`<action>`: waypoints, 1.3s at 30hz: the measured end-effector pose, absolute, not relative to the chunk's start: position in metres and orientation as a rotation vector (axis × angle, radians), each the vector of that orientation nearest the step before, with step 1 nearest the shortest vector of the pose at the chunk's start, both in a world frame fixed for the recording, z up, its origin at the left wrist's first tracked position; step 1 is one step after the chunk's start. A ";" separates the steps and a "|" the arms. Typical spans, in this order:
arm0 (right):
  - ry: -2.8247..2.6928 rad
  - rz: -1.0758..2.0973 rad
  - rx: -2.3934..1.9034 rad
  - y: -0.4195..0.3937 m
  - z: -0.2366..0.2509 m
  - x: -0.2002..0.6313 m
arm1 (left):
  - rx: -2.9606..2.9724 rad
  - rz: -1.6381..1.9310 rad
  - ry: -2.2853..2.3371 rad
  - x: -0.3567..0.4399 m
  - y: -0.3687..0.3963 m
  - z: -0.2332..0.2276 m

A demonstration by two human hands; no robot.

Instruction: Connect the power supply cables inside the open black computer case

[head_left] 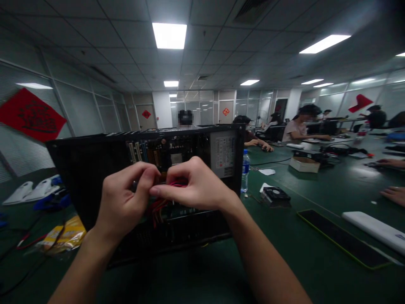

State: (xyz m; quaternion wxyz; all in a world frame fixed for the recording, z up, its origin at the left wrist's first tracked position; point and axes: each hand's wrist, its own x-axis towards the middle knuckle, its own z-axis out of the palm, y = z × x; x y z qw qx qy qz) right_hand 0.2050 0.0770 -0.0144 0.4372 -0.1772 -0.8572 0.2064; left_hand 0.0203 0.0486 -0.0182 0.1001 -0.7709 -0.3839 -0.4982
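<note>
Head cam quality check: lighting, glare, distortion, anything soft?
Head view: ceiling light panels blow out white while the green table stays dim; wide-lens bending curves the ceiling lines and stretches the forearms; both hands, left hand and right hand, read sharp at the red wires in the open computer case; far people soft.
</note>
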 end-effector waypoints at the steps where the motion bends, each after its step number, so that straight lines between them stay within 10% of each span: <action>1: -2.055 0.526 -0.437 0.077 -0.012 0.209 | -2.285 -1.503 -1.206 0.024 0.045 -0.016; 17: -2.030 1.210 -0.412 0.053 -0.002 0.231 | -2.609 -1.918 -1.341 0.050 0.039 0.003; 39: -1.505 0.749 -0.450 0.058 -0.005 0.213 | -2.838 -2.225 -1.336 0.041 0.038 -0.007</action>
